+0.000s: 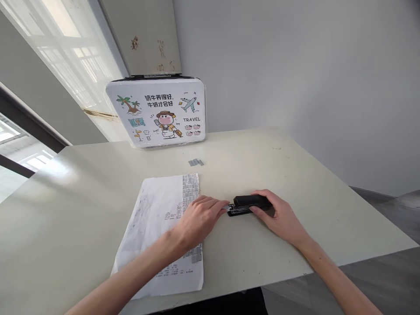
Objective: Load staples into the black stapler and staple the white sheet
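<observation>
A black stapler (251,201) lies on the table, pointing left. My right hand (275,214) is closed around its rear end, thumb in front and fingers behind. At the stapler's front, my left hand (203,214) pinches a small silvery piece (226,209); whether it is part of the stapler or a strip of staples I cannot tell. Under the left forearm lies a printed paper sheet (164,192), with a dense band of print along its right side. Several grey staple strips (196,162) sit side by side farther back.
A white case (131,131) with cartoon travel pictures stands upright at the table's back. Behind it are a cabinet panel (144,35) and a grey wall (295,65). The pale table (305,210) has its right edge running diagonally toward the front.
</observation>
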The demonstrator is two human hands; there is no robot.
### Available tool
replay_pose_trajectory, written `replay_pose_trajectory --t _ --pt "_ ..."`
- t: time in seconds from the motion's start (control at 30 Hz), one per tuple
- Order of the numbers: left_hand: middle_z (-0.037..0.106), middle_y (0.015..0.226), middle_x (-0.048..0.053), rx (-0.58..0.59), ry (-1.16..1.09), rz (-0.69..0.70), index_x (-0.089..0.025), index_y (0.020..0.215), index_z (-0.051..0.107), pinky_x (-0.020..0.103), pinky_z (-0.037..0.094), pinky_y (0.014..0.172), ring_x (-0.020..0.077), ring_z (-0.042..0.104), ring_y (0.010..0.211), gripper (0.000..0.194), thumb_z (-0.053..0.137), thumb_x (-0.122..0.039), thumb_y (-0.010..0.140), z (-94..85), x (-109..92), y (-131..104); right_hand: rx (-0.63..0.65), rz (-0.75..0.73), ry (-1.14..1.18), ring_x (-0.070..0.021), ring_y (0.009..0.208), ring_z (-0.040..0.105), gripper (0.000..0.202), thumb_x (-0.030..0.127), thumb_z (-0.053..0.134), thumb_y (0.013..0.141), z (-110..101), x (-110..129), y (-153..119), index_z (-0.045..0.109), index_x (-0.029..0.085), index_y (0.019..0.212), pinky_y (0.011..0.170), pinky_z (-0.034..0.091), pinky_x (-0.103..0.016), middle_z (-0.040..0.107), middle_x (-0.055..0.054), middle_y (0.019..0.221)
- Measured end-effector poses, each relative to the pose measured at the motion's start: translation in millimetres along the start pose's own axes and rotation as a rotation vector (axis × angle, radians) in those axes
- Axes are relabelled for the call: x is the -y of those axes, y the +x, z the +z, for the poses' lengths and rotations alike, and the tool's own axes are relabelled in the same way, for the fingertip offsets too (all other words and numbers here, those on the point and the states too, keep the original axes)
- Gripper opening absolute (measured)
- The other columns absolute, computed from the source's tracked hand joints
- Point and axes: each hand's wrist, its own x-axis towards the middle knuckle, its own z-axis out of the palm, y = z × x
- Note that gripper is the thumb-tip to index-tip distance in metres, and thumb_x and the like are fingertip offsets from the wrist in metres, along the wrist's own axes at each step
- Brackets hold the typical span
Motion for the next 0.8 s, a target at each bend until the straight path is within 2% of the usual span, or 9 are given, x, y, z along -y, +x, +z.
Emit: replay_pose_trajectory --t 0.1,0.27,0.57,0.8 --pt "0.079 0.104 0.007 0.053 0.004 0.002 -0.015 0.124 0.064 0.041 0.056 0.084 0.0234 0.074 0.092 0.023 0.045 -0.019 0.111 0.4 -1 1 0.003 0.002 0.008 -0.0261 0.104 0.068 0.036 0.058 0.058 0.1 0 1 0 0.061 0.033 0.124 0.071 0.057 -0.034 0.071 -0.005 0.125" --pt "0.078 0.107 0.008 0.077 0.029 -0.031 -0.015 0.126 0.064 0.039 0.05 0.079 0.0231 0.07 0.091 0.025 0.045 -0.018 0.11 -0.9 -3 1 0.005 0.002 0.011 -0.0266 0.107 0.068 0.036 0.058 0.058 0.1 -1 1 0 0.061 0.032 0.124 0.072 0.057 -0.035 0.071 -0.006 0.126" --pt "0.079 0.11 0.006 0.012 0.074 -0.052 -0.016 0.128 0.064 0.04 0.045 0.082 0.0257 0.064 0.099 0.024 0.051 -0.015 0.108 4.4 -8 -4 0.019 0.015 0.008 -0.0266 0.104 0.068 0.036 0.059 0.058 0.1 -1 0 0 0.061 0.033 0.125 0.071 0.057 -0.035 0.071 -0.005 0.126" --pt "0.077 0.115 0.009 -0.015 0.105 -0.082 -0.018 0.13 0.066 0.044 0.048 0.084 0.0283 0.061 0.106 0.026 0.051 -0.019 0.108 12.5 -11 -6 0.011 0.008 0.004 -0.0265 0.102 0.069 0.038 0.06 0.058 0.099 -2 1 0 0.062 0.031 0.124 0.07 0.057 -0.035 0.071 -0.006 0.125"
